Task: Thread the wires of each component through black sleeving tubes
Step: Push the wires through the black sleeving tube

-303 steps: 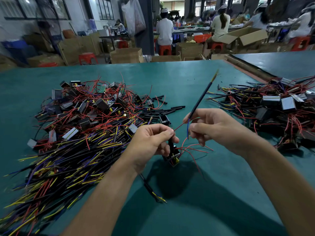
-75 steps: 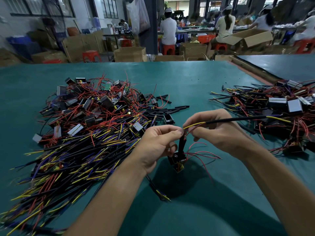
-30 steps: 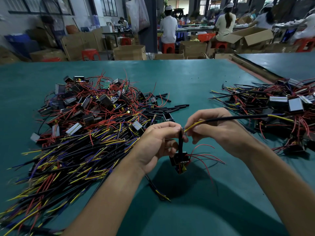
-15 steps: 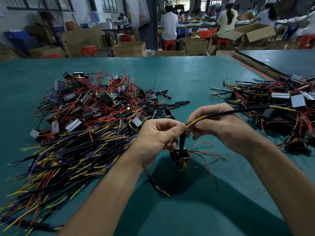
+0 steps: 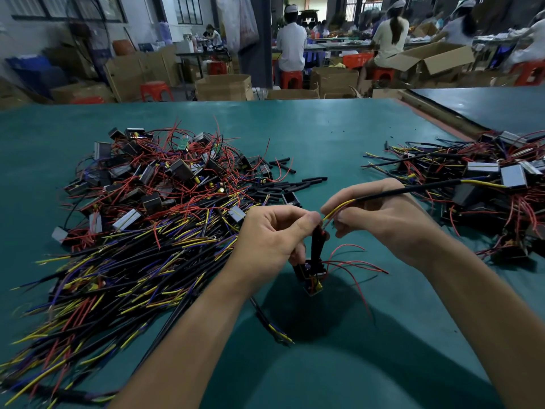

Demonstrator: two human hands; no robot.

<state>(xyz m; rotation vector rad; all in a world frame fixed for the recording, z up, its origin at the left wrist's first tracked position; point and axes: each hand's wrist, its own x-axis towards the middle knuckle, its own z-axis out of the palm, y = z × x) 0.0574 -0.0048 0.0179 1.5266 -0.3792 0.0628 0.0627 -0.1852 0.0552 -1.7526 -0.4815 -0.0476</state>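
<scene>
My left hand [image 5: 274, 234] pinches the top of a short black sleeving tube [image 5: 317, 245] that stands up from a small black component [image 5: 312, 274] hanging just above the green table [image 5: 309, 137]. Thin red wires [image 5: 356, 265] trail right from the component. My right hand [image 5: 380, 219] grips a long black sleeving tube [image 5: 413, 190] that points right. A yellow wire [image 5: 339, 206] leaves its near end and bends down to my left fingertips. More yellow wire [image 5: 483, 183] sticks out of its far end.
A big pile of components with red wires [image 5: 165, 178] and sleeved yellow, blue and red leads [image 5: 118, 267] covers the left. Loose short black tubes [image 5: 292, 184] lie behind my hands. A second pile [image 5: 477, 184] sits at the right. People work at benches beyond.
Both hands stay close together over the component. The long tube went from pointing up and away to lying level toward the right. The short tube now stands between my left fingertips.
</scene>
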